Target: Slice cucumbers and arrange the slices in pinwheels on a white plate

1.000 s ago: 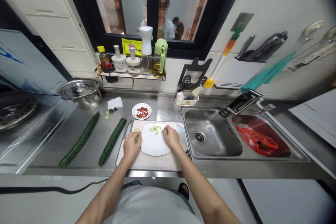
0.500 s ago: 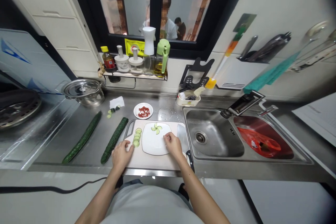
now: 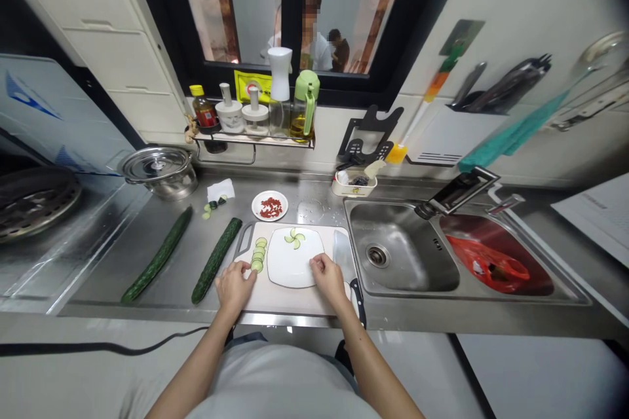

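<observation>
A white plate [image 3: 289,265] lies on a pale cutting board [image 3: 295,298] at the counter's front edge, with three cucumber slices [image 3: 295,238] arranged near its far rim. A row of several cut cucumber slices [image 3: 258,255] sits on the board left of the plate. My left hand [image 3: 234,286] rests on the board, fingertips curled at the nearest slice of that row. My right hand [image 3: 328,278] is closed with its fingers on the plate's right edge. A cleaver [image 3: 346,265] lies on the board just right of that hand.
Two whole cucumbers [image 3: 158,254] [image 3: 216,259] lie left of the board. A small dish of red berries [image 3: 269,205], cucumber ends by a tissue [image 3: 214,200], a lidded pot [image 3: 160,171] and a condiment shelf [image 3: 255,118] stand behind. A double sink [image 3: 403,255] lies right.
My left hand drew back from the plate's left side toward the board's front, uncovering the row of slices. The right hand slid a little nearer along the plate's edge.
</observation>
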`<action>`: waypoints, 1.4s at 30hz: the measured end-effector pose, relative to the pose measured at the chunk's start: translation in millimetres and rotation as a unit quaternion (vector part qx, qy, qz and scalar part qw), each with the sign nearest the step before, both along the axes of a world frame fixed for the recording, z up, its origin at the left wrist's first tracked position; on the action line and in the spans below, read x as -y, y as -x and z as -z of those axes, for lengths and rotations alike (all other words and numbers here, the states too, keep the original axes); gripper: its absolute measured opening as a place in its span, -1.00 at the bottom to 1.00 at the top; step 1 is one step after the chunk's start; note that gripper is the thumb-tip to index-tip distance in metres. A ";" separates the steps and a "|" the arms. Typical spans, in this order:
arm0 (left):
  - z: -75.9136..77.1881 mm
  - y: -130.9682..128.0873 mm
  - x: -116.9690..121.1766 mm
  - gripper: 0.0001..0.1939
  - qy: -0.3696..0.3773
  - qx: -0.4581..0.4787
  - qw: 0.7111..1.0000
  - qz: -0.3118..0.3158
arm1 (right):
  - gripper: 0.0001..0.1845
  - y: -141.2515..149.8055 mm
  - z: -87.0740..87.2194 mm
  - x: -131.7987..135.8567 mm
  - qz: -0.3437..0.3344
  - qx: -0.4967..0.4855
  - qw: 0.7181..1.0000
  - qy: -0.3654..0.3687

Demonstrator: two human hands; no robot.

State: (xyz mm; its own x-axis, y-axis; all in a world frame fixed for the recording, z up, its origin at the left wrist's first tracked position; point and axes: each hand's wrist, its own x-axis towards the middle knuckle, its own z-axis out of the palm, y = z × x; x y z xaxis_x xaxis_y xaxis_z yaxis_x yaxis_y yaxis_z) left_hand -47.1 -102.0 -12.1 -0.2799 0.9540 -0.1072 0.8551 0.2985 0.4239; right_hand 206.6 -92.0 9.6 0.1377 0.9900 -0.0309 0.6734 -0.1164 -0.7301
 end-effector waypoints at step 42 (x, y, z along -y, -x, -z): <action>-108.8 -44.5 -16.7 -0.71 -0.043 0.562 0.825 0.048 | -0.85 42.6 -95.9 -12.8 -0.207 -0.117 0.959 -0.153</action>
